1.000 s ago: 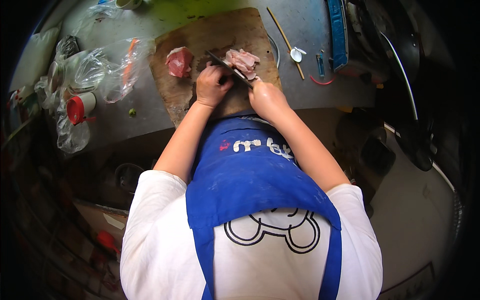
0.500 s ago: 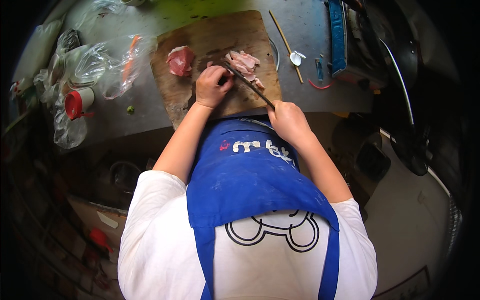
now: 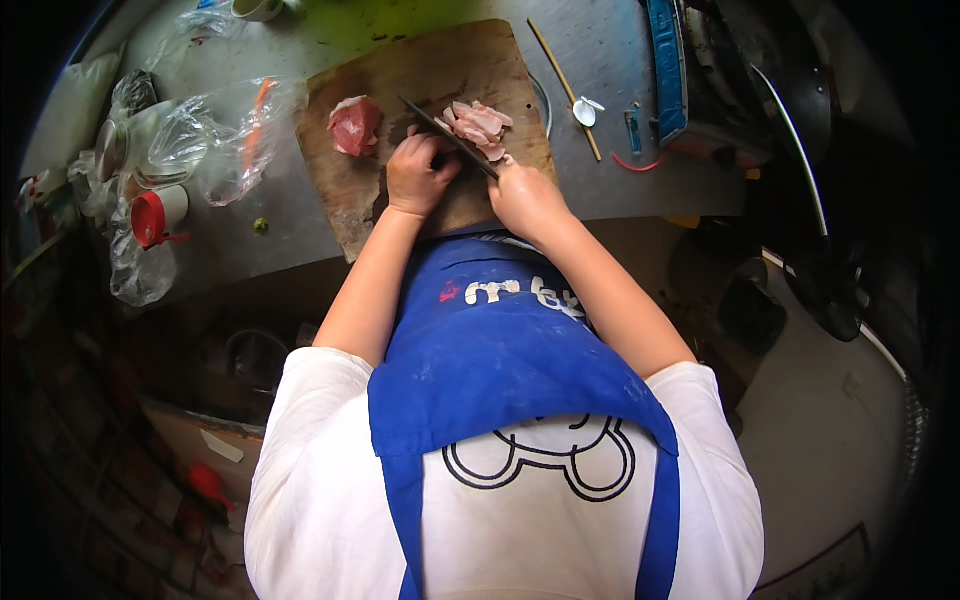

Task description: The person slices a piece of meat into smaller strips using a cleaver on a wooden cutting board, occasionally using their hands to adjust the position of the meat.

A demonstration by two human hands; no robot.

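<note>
A worn wooden cutting board [image 3: 450,70] lies on the grey metal counter. My left hand [image 3: 418,175] is curled over a piece of raw meat near the board's middle, knuckles up. My right hand [image 3: 527,198] grips the handle of a dark knife [image 3: 445,133], whose blade slants up and left just beside the left hand's fingers. A heap of pale pink meat slices [image 3: 478,124] lies right of the blade. A larger red chunk of meat [image 3: 354,124] rests on the board's left side.
Clear plastic bags [image 3: 200,140] and a red-capped container [image 3: 160,214] sit left of the board. A long chopstick and a white spoon [image 3: 582,108] lie to its right, beside a blue tool [image 3: 665,65] and a dark wok [image 3: 800,110].
My right hand, which had drawn back toward my body half a second ago, has come forward to the board again. The knife blade sits against the meat under my left hand.
</note>
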